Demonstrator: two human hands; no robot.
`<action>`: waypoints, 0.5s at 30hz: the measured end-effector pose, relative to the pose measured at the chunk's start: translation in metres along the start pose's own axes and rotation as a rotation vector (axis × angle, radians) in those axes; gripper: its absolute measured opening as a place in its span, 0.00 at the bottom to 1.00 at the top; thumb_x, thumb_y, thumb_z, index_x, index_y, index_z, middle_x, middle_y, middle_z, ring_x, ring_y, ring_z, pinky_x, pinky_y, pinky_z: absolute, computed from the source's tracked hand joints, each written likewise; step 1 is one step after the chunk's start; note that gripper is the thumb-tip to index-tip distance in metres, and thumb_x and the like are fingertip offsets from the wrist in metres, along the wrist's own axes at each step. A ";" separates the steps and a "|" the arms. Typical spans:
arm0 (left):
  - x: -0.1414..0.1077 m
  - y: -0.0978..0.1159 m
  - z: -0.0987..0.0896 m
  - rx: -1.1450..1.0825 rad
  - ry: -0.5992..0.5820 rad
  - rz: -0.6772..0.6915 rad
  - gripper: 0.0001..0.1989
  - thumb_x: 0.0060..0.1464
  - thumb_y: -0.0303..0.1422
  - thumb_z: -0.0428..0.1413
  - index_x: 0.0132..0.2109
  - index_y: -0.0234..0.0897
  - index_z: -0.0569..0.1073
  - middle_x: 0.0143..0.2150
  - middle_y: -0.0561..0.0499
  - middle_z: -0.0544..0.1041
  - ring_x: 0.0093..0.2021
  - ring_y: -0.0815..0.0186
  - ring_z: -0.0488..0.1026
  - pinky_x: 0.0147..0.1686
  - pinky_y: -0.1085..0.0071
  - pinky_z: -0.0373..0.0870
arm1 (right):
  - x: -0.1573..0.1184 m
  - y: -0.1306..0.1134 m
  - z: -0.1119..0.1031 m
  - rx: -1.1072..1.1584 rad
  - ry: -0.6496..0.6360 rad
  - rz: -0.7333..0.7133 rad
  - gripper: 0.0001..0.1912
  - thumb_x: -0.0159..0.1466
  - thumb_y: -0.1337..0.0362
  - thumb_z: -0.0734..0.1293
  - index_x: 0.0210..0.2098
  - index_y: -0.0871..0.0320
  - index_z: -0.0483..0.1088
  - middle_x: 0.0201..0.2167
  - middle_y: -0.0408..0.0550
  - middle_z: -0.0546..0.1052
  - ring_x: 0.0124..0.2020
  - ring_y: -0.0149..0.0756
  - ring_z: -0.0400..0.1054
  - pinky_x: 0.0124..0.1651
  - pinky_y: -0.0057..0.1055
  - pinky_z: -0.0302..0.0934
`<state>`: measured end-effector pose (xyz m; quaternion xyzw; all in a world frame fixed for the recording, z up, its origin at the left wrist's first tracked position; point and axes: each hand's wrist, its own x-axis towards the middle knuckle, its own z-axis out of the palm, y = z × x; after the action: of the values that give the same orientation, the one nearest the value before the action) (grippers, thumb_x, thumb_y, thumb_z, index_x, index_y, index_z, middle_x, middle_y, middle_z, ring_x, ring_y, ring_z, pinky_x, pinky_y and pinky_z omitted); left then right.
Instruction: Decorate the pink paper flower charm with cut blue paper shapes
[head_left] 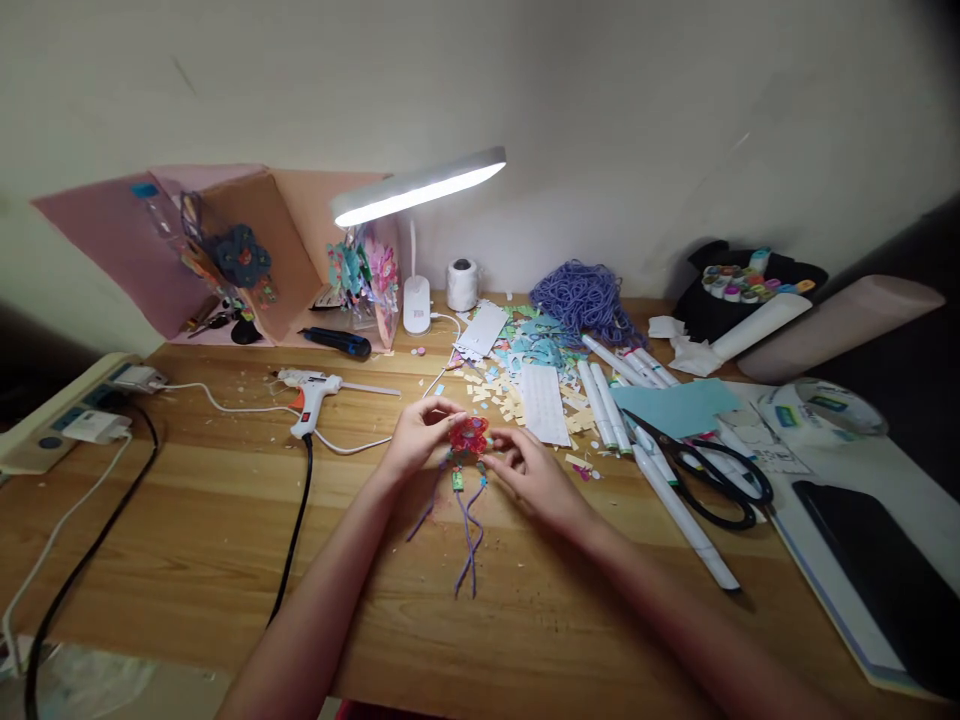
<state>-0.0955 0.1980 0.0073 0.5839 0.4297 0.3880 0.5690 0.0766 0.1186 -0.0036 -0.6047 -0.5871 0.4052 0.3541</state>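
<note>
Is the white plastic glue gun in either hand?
No, the white plastic glue gun lies on the brown wooden table, while the left hand holds the red flower-shaped piece and the right hand is at its edge.

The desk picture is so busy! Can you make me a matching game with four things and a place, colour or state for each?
Things:
1. flower
2. glue gun
3. yarn
4. lamp

Clues:
A. switched on and shining
B. red, between the left hand and the right hand
C. a tangled purple heap
D. white, lying to the left of both hands

Right pairs: 1-B, 2-D, 3-C, 4-A
</note>
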 end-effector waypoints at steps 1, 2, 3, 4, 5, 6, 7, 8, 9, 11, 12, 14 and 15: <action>0.001 -0.002 -0.001 -0.010 0.001 0.006 0.17 0.39 0.44 0.64 0.29 0.34 0.74 0.28 0.51 0.76 0.30 0.66 0.73 0.34 0.69 0.70 | 0.005 0.000 0.000 0.015 -0.013 -0.002 0.19 0.60 0.58 0.65 0.47 0.62 0.67 0.41 0.53 0.71 0.30 0.33 0.66 0.34 0.32 0.64; 0.002 -0.004 -0.001 -0.019 -0.001 0.011 0.18 0.38 0.45 0.65 0.29 0.34 0.74 0.28 0.50 0.76 0.30 0.65 0.73 0.33 0.70 0.70 | 0.009 0.000 0.000 0.034 -0.034 -0.001 0.19 0.60 0.57 0.65 0.46 0.62 0.68 0.39 0.53 0.72 0.29 0.32 0.65 0.30 0.31 0.63; 0.002 -0.006 -0.001 -0.026 -0.001 0.016 0.19 0.37 0.45 0.65 0.29 0.34 0.74 0.28 0.50 0.76 0.30 0.65 0.73 0.33 0.70 0.70 | 0.012 0.000 0.000 0.055 -0.061 0.001 0.19 0.59 0.55 0.66 0.45 0.63 0.69 0.37 0.53 0.73 0.27 0.32 0.65 0.25 0.29 0.61; 0.003 -0.008 -0.001 -0.032 -0.001 0.021 0.19 0.37 0.46 0.65 0.30 0.34 0.74 0.28 0.50 0.77 0.30 0.66 0.74 0.33 0.70 0.71 | 0.015 0.000 0.000 0.076 -0.091 0.004 0.19 0.59 0.54 0.66 0.43 0.62 0.70 0.35 0.52 0.74 0.26 0.32 0.64 0.20 0.27 0.58; 0.003 -0.011 0.000 -0.036 0.001 0.026 0.20 0.38 0.46 0.65 0.30 0.34 0.75 0.29 0.50 0.77 0.30 0.66 0.74 0.33 0.70 0.71 | 0.017 0.000 0.000 0.097 -0.118 0.005 0.19 0.58 0.54 0.67 0.42 0.62 0.70 0.34 0.52 0.74 0.25 0.33 0.64 0.18 0.26 0.56; 0.004 -0.013 0.001 -0.037 0.002 0.031 0.20 0.38 0.47 0.65 0.31 0.34 0.75 0.29 0.50 0.77 0.30 0.66 0.74 0.33 0.70 0.71 | 0.020 0.000 0.000 0.117 -0.140 0.004 0.19 0.57 0.53 0.67 0.41 0.61 0.71 0.33 0.51 0.75 0.25 0.33 0.65 0.17 0.26 0.54; 0.004 -0.016 0.002 -0.036 0.003 0.036 0.20 0.39 0.47 0.64 0.31 0.34 0.75 0.30 0.50 0.77 0.30 0.66 0.74 0.33 0.71 0.71 | 0.022 -0.001 0.000 0.137 -0.154 0.001 0.18 0.57 0.53 0.68 0.41 0.61 0.71 0.33 0.51 0.75 0.26 0.33 0.66 0.17 0.26 0.55; 0.005 -0.018 0.003 -0.031 0.002 0.041 0.21 0.39 0.48 0.64 0.32 0.34 0.75 0.30 0.50 0.77 0.30 0.66 0.74 0.33 0.71 0.71 | 0.024 -0.001 0.001 0.159 -0.162 -0.006 0.18 0.56 0.54 0.69 0.40 0.60 0.71 0.33 0.51 0.76 0.27 0.34 0.67 0.19 0.26 0.57; 0.005 -0.020 0.004 -0.022 -0.001 0.044 0.21 0.39 0.48 0.64 0.32 0.34 0.75 0.31 0.50 0.77 0.30 0.66 0.74 0.32 0.70 0.71 | 0.026 -0.001 0.002 0.179 -0.166 -0.014 0.17 0.56 0.55 0.69 0.40 0.60 0.72 0.33 0.50 0.76 0.28 0.34 0.69 0.23 0.27 0.60; 0.007 -0.022 0.006 0.011 -0.011 0.053 0.23 0.39 0.50 0.63 0.33 0.33 0.75 0.31 0.49 0.77 0.30 0.66 0.74 0.31 0.70 0.71 | 0.029 0.000 0.004 0.213 -0.168 -0.030 0.15 0.55 0.56 0.70 0.38 0.60 0.72 0.32 0.49 0.77 0.30 0.34 0.70 0.30 0.29 0.63; 0.007 -0.022 0.006 0.036 -0.016 0.060 0.24 0.40 0.51 0.62 0.34 0.33 0.74 0.31 0.49 0.77 0.30 0.65 0.74 0.31 0.69 0.71 | 0.031 0.000 0.005 0.226 -0.167 -0.034 0.15 0.54 0.56 0.70 0.36 0.60 0.73 0.32 0.49 0.77 0.31 0.35 0.71 0.31 0.30 0.64; 0.006 -0.018 0.005 0.106 -0.023 0.082 0.25 0.43 0.53 0.59 0.35 0.33 0.74 0.31 0.48 0.77 0.30 0.64 0.74 0.31 0.68 0.71 | 0.033 0.002 0.007 0.248 -0.163 -0.039 0.15 0.54 0.55 0.70 0.35 0.61 0.73 0.31 0.49 0.78 0.30 0.35 0.71 0.32 0.30 0.64; 0.004 -0.016 0.003 0.153 -0.028 0.098 0.24 0.45 0.53 0.58 0.35 0.33 0.74 0.31 0.48 0.76 0.31 0.64 0.74 0.32 0.68 0.71 | 0.033 0.002 0.008 0.259 -0.160 -0.041 0.16 0.54 0.55 0.70 0.36 0.61 0.73 0.31 0.50 0.78 0.31 0.35 0.72 0.32 0.30 0.64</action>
<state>-0.0922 0.2000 -0.0085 0.6513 0.4209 0.3732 0.5093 0.0698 0.1510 -0.0115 -0.5077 -0.5684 0.5172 0.3894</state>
